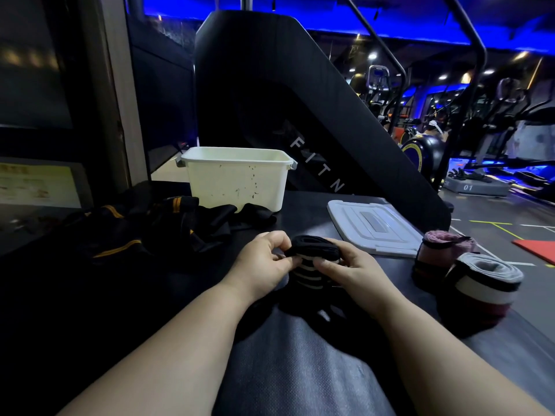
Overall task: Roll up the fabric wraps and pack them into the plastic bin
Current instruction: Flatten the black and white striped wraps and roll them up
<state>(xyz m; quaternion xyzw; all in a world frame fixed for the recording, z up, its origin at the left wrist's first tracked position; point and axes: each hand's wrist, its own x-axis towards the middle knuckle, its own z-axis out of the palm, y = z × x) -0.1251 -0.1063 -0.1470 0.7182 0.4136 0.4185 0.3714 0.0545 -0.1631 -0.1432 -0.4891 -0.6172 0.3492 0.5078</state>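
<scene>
A half-rolled black wrap (312, 249) with white stripes sits between both hands at the centre of the view. The left hand (264, 262) curls its fingers (277, 238) round the coil's 9 o'clock edge, pinching it. The right hand (351, 265) grips the 3 o'clock side. The forearms reach in from 7 and 5 o'clock, palms facing each other. In the dim light the coil's axis seems to stand upright. Its loose tail runs toward 6 o'clock on the tabletop (300, 217).

The open plastic bin (237, 181) stands at 11 o'clock, its lid (372, 226) lies at 2, two finished rolls (480, 280) stand at 3, and loose wraps (156, 229) lie at 10.
</scene>
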